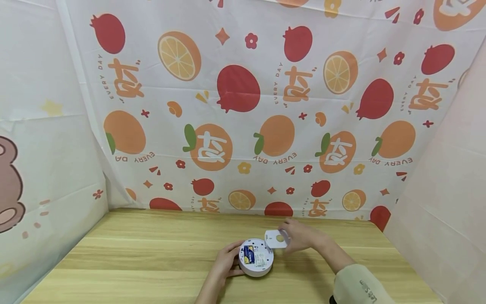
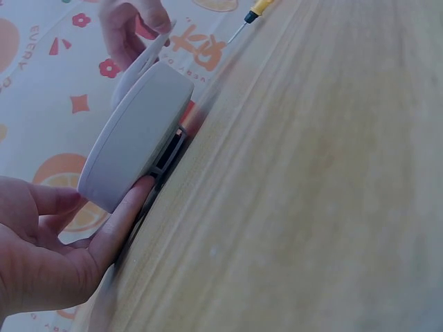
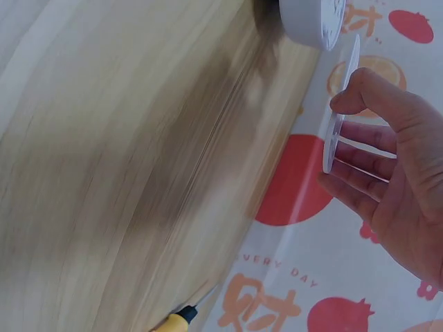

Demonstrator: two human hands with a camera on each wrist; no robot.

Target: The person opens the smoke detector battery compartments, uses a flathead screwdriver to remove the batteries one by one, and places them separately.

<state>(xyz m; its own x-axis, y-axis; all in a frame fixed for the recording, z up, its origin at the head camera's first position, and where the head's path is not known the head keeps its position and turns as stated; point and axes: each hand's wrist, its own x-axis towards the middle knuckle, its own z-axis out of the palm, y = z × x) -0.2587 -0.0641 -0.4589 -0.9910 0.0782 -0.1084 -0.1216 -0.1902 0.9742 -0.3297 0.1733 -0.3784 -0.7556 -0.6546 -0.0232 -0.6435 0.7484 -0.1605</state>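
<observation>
Near the front middle of the table is a round white device (image 1: 257, 272) that looks like a smoke alarm. Its back faces up, showing a blue-and-yellow battery (image 1: 248, 254) in a compartment. My left hand (image 1: 222, 262) grips the device from the left; in the left wrist view the thumb is at its rim and a finger reaches underneath. Between thumb and fingers, my right hand (image 1: 301, 237) pinches a thin white plate (image 1: 270, 242) with a hole in it. The plate stands tilted at the device's right edge; whether they touch I cannot tell.
A yellow-handled screwdriver (image 3: 178, 319) with a black collar lies on the wooden table (image 1: 152, 257), also seen in the left wrist view. Behind the table hangs a fruit-print cloth (image 1: 243, 181). Light cloths stand at the left (image 1: 57, 181) and right (image 1: 444, 198).
</observation>
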